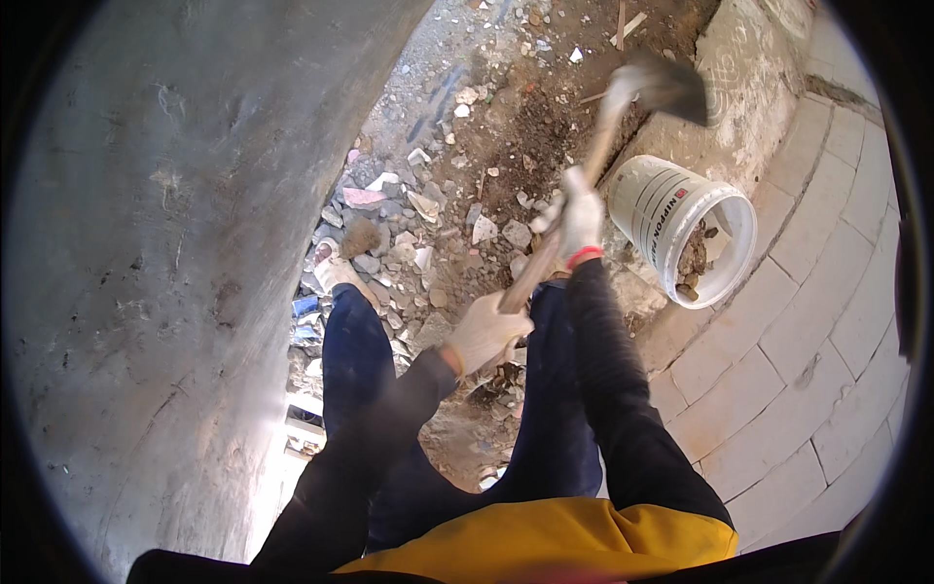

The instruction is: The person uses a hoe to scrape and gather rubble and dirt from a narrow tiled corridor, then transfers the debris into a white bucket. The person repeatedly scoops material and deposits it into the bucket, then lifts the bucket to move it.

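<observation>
Both gloved hands [486,334] wrapped around hoe handle [533,273], slanting to upper right, blade [676,90] rightward

A person's gloved left hand [491,333] and right hand [583,216] grip a wooden-handled hoe [535,274], its head [673,90] blurred, above rubble-strewn ground [428,234]. Nearby, a white bucket [647,209] holds debris [693,258] beside pale paving [749,409]; a gray surface [175,273] fills the left side.
</observation>
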`<state>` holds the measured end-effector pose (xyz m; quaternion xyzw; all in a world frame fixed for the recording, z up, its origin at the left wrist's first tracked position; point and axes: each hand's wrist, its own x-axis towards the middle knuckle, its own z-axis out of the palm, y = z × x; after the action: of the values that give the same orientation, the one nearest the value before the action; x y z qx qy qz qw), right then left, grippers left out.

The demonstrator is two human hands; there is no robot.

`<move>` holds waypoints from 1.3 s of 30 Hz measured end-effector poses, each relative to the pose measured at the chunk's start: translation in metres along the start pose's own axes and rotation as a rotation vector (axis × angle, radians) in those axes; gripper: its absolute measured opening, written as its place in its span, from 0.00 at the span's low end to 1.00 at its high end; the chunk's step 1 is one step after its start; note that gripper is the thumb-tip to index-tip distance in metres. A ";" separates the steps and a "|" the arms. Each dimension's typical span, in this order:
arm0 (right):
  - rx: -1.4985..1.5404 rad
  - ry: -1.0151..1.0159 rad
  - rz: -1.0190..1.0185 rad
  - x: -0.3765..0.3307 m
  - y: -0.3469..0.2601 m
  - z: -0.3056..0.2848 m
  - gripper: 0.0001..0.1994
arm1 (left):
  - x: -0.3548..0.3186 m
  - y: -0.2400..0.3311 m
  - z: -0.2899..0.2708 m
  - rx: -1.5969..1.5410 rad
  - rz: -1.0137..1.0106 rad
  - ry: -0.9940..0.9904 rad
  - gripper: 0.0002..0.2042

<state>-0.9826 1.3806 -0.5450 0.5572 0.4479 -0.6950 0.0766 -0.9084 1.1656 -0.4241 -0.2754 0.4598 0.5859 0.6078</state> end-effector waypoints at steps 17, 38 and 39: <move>-0.151 -0.069 0.312 0.025 0.149 0.097 0.27 | -0.012 -0.065 -0.076 0.393 0.384 0.189 0.09; -0.337 -0.040 0.445 -0.015 0.173 0.082 0.35 | -0.058 -0.039 -0.074 -0.196 -0.326 0.340 0.11; -0.316 -0.085 0.345 -0.031 0.197 0.076 0.33 | -0.079 -0.054 -0.073 -0.118 -0.313 0.343 0.09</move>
<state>-0.9055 1.1993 -0.6261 0.5769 0.4456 -0.6157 0.2992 -0.8647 1.0571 -0.3960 -0.4739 0.4732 0.4549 0.5870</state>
